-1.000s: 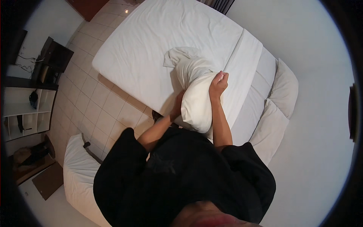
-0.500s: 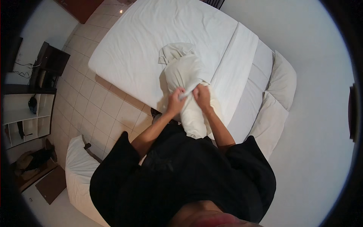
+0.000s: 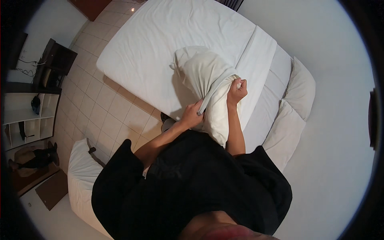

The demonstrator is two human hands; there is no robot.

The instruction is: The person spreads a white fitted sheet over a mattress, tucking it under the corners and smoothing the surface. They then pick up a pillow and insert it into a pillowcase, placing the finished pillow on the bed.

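A cream pillow (image 3: 218,120) stands against my body at the bed's near edge, its lower end bare. Over its upper part lies an off-white pillowcase (image 3: 202,70), whose far end rests crumpled on the bed. My left hand (image 3: 193,115) pinches the left side of the pillowcase's open hem. On the other side, my right hand (image 3: 237,93) is closed in a fist round the hem's right corner. The hem stretches across the pillow between both hands.
The bed (image 3: 160,36) has a white sheet with a folded-back band. Two pillows (image 3: 299,86) lie against the wall on the right. To the left are a tiled floor (image 3: 106,120), an open shelf unit (image 3: 30,116) and another white-covered piece of furniture (image 3: 82,172).
My hands have spread apart, the right one moving rightward and the left one slightly down. The pillowcase's hem is pulled wider, and the pillow has tilted to the right.
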